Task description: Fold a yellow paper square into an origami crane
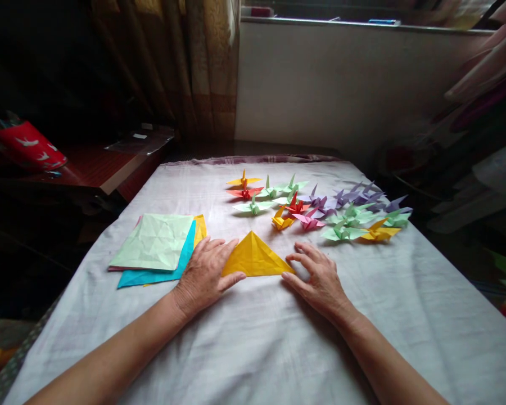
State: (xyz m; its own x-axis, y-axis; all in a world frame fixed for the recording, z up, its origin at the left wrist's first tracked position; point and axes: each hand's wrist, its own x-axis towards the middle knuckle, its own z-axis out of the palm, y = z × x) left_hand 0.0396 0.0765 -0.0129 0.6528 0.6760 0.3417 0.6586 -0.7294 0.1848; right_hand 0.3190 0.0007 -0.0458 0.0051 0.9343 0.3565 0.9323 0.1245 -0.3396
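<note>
A yellow sheet of origami paper (253, 257), folded into a triangle, lies flat on the cloth with its peak pointing away from me. My left hand (208, 270) rests over its left corner, thumb stretched along the lower edge and fingers extended, open. At the opposite corner, my right hand (318, 275) touches the paper with its thumb tip; the fingers are slightly curved and apart, also open. The left corner is hidden under my left hand. Close to that hand is a stack of paper sheets, pale green (156, 242) on top, with blue (152, 277) and yellow (199, 228) below.
Several folded paper cranes (307, 219) in orange, red, green, pink and purple stand beyond my right hand. A white cloth (244, 349) covers the table. On the left, a dark wooden surface (96, 169) holds a red container (29, 147) and a clear plastic bag (141, 140).
</note>
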